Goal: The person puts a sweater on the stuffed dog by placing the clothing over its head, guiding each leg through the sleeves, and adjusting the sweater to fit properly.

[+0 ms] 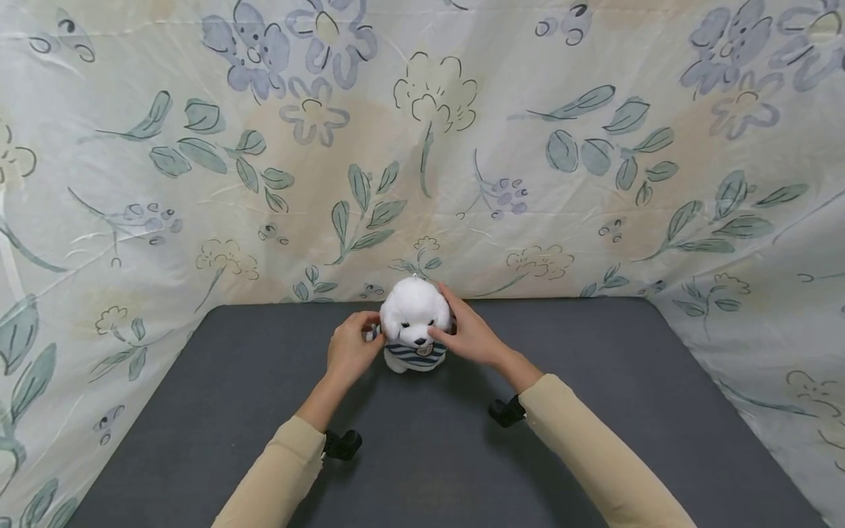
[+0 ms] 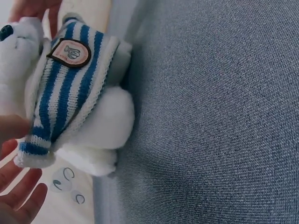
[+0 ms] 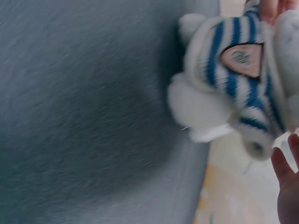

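Note:
A white plush dog (image 1: 414, 312) in a blue-and-white striped knit top sits upright on the grey table, facing the person. Its round chest patch (image 2: 71, 52) shows in the left wrist view. At the dog's side on the left of the head view, the left hand (image 1: 351, 346) pinches the striped sleeve (image 2: 35, 148) between thumb and forefinger; its other fingers are spread below. The right hand (image 1: 477, 334) is at the opposite side of the head, thumb by the muzzle and fingers extended alongside. Its fingertips (image 3: 282, 163) come close to the other sleeve in the right wrist view.
The grey cloth-covered table (image 1: 422, 455) reaches back to a floral curtain (image 1: 422, 147), which hangs behind and along both sides. Black wrist mounts (image 1: 343, 444) stick out from the beige sleeves (image 1: 594, 447).

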`<state>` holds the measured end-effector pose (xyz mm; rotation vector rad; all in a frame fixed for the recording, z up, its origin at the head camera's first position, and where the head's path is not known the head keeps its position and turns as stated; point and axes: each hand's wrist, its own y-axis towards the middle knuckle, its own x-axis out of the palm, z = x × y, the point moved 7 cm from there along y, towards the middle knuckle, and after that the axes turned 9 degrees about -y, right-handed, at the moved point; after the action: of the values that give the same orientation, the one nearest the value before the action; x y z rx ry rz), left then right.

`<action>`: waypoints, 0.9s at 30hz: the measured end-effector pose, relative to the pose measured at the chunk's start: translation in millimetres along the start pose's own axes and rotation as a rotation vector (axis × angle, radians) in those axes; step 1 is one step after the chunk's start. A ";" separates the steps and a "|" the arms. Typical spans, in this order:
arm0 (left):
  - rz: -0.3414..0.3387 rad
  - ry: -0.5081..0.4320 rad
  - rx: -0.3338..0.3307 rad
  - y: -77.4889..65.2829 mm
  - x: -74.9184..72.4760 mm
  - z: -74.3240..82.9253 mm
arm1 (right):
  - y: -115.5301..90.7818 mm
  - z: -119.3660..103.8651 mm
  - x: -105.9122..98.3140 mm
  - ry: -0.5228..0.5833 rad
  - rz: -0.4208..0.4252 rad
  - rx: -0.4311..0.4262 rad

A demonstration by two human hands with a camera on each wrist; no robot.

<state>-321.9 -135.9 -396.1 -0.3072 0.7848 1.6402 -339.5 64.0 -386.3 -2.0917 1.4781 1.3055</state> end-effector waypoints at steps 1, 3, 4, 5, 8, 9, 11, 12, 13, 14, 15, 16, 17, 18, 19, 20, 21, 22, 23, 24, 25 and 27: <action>-0.001 0.000 0.003 -0.1 -0.5 0.4 | -1.4 2.6 1.8 0.001 -0.007 -0.008; -0.007 -0.007 0.011 0.2 -0.7 1.0 | -3.5 7.5 5.6 -0.001 -0.021 -0.026; -0.012 -0.010 0.019 0.5 -0.4 1.4 | -4.0 9.6 7.4 -0.005 -0.024 -0.033; -0.017 -0.018 0.027 0.9 -0.1 1.8 | -4.2 11.2 8.8 -0.007 -0.024 -0.042; -0.046 -0.039 0.044 2.5 2.7 2.4 | -3.6 14.6 12.1 0.002 -0.014 -0.064; -0.060 -0.046 0.048 2.9 4.3 2.4 | -2.9 15.3 12.9 0.003 -0.006 -0.068; -0.089 -0.055 0.062 3.8 8.1 2.6 | -1.6 16.0 14.3 0.003 0.012 -0.072; -0.105 -0.061 0.067 3.9 10.1 2.8 | -0.8 16.4 15.3 0.005 0.019 -0.066; -0.116 -0.067 0.073 4.0 12.2 3.0 | -0.2 16.3 16.3 0.008 0.026 -0.061; -0.125 -0.074 0.078 4.2 14.2 3.2 | 0.4 16.5 17.6 0.010 0.029 -0.048; -0.130 -0.078 0.082 4.4 16.1 3.1 | 1.1 16.7 19.1 0.010 0.033 -0.033; -0.130 -0.080 0.089 4.6 17.6 3.3 | 1.5 16.6 20.5 0.010 0.038 -0.017; -0.127 -0.086 0.094 4.8 18.9 3.3 | 2.1 16.7 22.2 0.015 0.041 0.002; -0.118 -0.089 0.095 5.0 19.8 2.8 | 2.7 17.1 23.8 0.020 0.044 0.029; -0.105 -0.088 0.098 5.5 20.6 2.3 | 3.0 16.9 24.9 0.022 0.053 0.048; -0.091 -0.089 0.100 5.7 21.2 1.9 | 3.3 17.1 25.9 0.016 0.062 0.070; -0.075 -0.085 0.100 5.9 21.6 1.5 | 3.5 17.3 26.6 0.010 0.073 0.090; -0.059 -0.083 0.101 5.9 21.9 1.3 | 3.4 17.1 26.8 0.005 0.085 0.106; -0.041 -0.083 0.102 5.9 21.8 1.3 | 3.5 16.9 27.1 0.003 0.097 0.119; -0.022 -0.081 0.102 5.7 21.6 1.5 | 3.5 16.5 27.2 0.000 0.108 0.125; -0.005 -0.078 0.101 5.5 21.2 1.8 | 3.4 15.6 26.8 -0.001 0.117 0.129; 0.018 -0.075 0.105 5.0 20.5 2.7 | 3.2 14.7 26.5 -0.007 0.128 0.129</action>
<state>-330.9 -118.7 -404.7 -0.1636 0.8161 1.6116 -347.8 55.8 -414.5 -1.9382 1.6710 1.2235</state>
